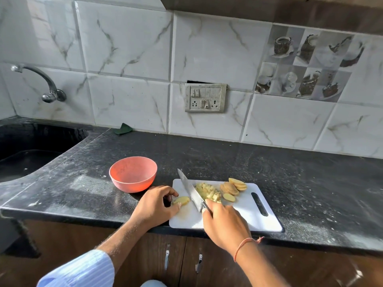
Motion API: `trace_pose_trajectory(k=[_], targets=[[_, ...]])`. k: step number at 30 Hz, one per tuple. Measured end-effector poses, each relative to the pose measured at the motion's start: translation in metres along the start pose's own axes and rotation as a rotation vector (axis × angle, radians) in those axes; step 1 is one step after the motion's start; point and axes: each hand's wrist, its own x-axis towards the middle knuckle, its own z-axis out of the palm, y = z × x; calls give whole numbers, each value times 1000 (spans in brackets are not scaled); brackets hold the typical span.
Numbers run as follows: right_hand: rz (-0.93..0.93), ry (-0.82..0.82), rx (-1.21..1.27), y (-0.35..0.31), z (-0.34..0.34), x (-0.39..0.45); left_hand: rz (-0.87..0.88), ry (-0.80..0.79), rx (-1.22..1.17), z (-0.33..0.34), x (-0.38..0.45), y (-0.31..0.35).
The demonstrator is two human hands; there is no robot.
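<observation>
Right hand [226, 224]: wrapped around the knife [190, 189] handle, which is almost wholly hidden under the fingers.
Knife: blade on the white cutting board [244, 206], between the potato slice [181, 200] and the diced pile [207, 192].
Left hand [155, 206]: pinches the potato slice at the board's left edge.
Switch plate [205, 97]: markings too small to read.

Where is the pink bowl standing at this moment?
In the head view the pink bowl stands on the black counter, left of the white cutting board, just beyond the left hand.
</observation>
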Motion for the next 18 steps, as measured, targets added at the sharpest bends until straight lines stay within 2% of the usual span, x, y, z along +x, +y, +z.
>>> trace_pose_trajectory(k=[10, 18], targets=[[-36, 19, -99, -20, 7, -5, -30, 18, -96, 4, 2, -3], [5, 24, -51, -19, 3, -4, -10, 41, -27, 6, 3, -4]])
